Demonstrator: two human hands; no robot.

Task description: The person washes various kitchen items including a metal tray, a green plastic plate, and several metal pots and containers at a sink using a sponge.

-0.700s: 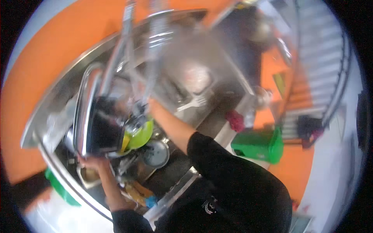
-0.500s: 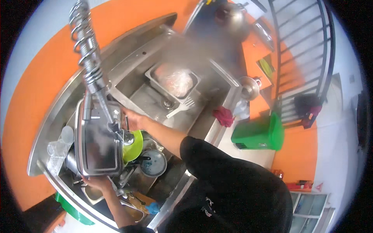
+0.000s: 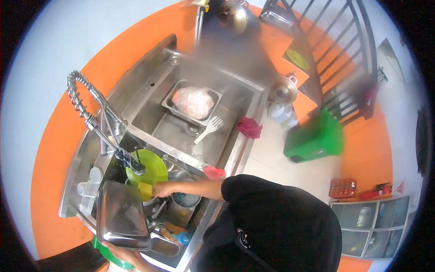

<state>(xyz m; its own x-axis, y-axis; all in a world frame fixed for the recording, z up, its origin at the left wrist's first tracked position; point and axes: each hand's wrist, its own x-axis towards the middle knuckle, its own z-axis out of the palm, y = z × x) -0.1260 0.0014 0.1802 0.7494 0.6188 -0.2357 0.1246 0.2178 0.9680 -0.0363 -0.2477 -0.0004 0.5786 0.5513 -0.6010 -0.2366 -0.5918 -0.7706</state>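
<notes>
My left hand (image 3: 121,253) grips the near bottom edge of a rectangular steel pan (image 3: 123,215), which is tilted over the left end of the sink. Its fingers are partly hidden behind the pan. My right hand (image 3: 162,188) is closed on a yellow sponge (image 3: 145,191), just in front of a lime-green plate or basin (image 3: 152,168). Beside the right wrist is a round pot (image 3: 186,199) with a bluish liquid or suds in it. Over the green dish hangs the spray head (image 3: 136,167) of a coiled-spring tap.
In the far basin (image 3: 172,131), a steel tray (image 3: 170,106) holds a plastic-wrapped bundle, with a white slotted spatula (image 3: 209,129) beside it. Clear cups (image 3: 90,181) stand on the left ledge. A red cloth (image 3: 249,128) hangs on the sink's right edge. A green bin (image 3: 315,136) stands beyond.
My right hand has let go of the pan and now holds the yellow sponge. The pan has come out from under the tap toward me, held by my left hand. The whole view has shifted.
</notes>
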